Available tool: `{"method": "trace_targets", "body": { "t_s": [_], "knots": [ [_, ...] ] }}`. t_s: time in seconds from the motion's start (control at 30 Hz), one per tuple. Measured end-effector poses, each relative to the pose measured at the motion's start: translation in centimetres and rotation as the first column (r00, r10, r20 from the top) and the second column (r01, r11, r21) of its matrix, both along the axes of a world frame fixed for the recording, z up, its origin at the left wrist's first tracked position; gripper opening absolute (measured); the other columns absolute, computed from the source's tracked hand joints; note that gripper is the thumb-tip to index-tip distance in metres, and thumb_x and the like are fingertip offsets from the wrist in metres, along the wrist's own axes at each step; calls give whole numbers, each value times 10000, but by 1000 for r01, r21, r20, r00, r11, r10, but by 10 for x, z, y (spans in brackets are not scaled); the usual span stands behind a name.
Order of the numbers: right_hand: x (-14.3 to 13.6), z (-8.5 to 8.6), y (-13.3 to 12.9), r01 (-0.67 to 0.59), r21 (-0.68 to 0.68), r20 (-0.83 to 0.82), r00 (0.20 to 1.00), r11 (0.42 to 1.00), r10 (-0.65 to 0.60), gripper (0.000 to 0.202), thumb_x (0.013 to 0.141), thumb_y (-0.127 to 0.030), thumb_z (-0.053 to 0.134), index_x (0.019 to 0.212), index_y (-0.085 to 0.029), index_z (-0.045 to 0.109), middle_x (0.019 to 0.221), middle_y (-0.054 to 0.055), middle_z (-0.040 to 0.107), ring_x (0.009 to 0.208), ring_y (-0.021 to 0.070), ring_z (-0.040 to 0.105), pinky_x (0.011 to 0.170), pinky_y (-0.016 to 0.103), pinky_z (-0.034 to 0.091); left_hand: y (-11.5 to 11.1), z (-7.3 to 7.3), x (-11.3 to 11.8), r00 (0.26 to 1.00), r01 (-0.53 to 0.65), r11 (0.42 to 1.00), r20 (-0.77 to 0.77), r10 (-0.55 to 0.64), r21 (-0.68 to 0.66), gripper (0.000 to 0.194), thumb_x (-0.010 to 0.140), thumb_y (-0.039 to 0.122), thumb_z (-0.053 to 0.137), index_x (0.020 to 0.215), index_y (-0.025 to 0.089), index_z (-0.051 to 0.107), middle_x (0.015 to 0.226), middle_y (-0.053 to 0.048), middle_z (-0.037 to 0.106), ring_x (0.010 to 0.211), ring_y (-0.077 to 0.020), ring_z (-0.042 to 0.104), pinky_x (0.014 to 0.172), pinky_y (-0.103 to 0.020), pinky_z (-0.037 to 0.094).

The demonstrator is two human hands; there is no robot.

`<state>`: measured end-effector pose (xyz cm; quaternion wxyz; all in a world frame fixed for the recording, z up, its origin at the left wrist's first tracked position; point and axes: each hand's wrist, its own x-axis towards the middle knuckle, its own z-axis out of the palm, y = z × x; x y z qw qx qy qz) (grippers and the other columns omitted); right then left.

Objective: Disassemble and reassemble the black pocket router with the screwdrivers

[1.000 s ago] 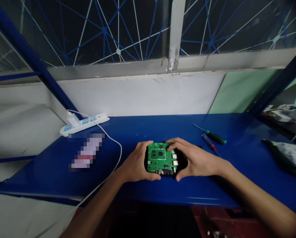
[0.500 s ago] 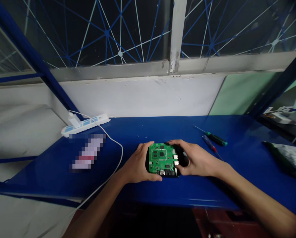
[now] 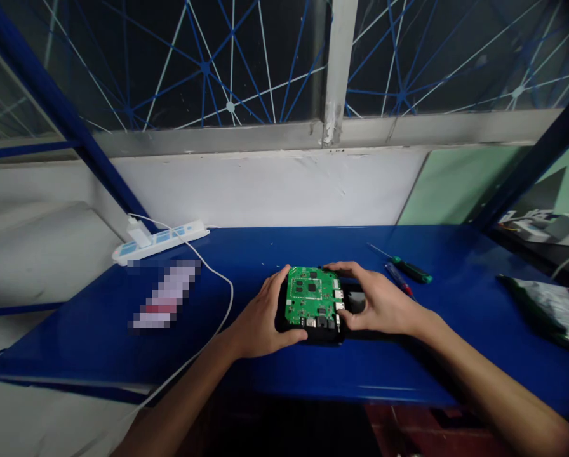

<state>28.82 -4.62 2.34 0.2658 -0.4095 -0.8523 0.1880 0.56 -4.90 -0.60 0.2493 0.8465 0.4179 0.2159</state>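
Observation:
A green circuit board (image 3: 307, 293) with chips and silver ports along its right and front edges sits in or just above a black plastic case (image 3: 325, 335); the exact fit cannot be told. Around the left side of the case curls my left hand (image 3: 265, 320), its thumb along the front edge and fingers at the back corner. My right hand (image 3: 377, 298) grips the board's right side, thumb against the ports and fingertips at the back corner. Another black piece (image 3: 357, 299) lies on the table under my right palm, partly hidden.
Behind my right hand lie a green-and-black screwdriver (image 3: 412, 270) and one with a red-and-blue handle (image 3: 399, 279). A silvery bag (image 3: 551, 308) rests at far right. At left are a white power strip (image 3: 163, 243), its cable (image 3: 230, 292) and a blurred-out item (image 3: 167, 295).
The board has shifted slightly away from me against the case, and more of the case's black front shows below it. Both hands keep their hold.

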Motion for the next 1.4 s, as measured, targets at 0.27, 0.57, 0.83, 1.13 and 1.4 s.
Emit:
{"method": "trace_targets", "body": {
  "t_s": [0.27,0.57,0.83,1.13,1.4],
  "knots": [
    [3,6,1,1,-4,-19,1000,1000,-1,690,742,-283,681,1374,-206,416,1344,119,620,1155,291,650,991,455,541,2,18,2,1000,15,997,-2,-14,76,1078,793,363,751,1563,328,-3,1634,-104,187,1477,-386,241,1187,-606,294],
    [9,7,4,-24,62,-61,998,998,28,703,732,-216,669,1384,-230,406,1416,117,555,1295,288,553,1084,482,474,18,29,13,998,55,988,-5,-55,145,1136,696,421,819,1567,304,99,1579,-106,323,1417,-423,332,1143,-638,340],
    [3,-3,8,-71,152,23,997,986,68,1017,725,-439,776,1543,-226,210,1572,179,277,1423,391,368,1136,577,398,25,10,18,978,0,942,197,-70,335,1087,652,290,862,1523,279,211,1506,-144,407,1282,-417,498,1051,-651,452],
    [2,-14,12,-26,289,22,1000,957,21,1113,721,-389,792,1569,-241,86,1538,198,347,1409,412,374,1117,646,394,23,-1,20,961,6,917,253,-116,398,1034,689,241,842,1510,262,215,1531,-167,378,1277,-401,516,1023,-626,503],
    [-2,-17,11,-31,327,-8,999,945,35,1108,729,-407,790,1570,-238,88,1528,199,378,1393,403,402,1109,643,402,23,-3,17,964,32,908,228,-139,418,984,713,223,837,1488,255,230,1549,-179,349,1374,-403,430,1067,-628,471]
  ]
}}
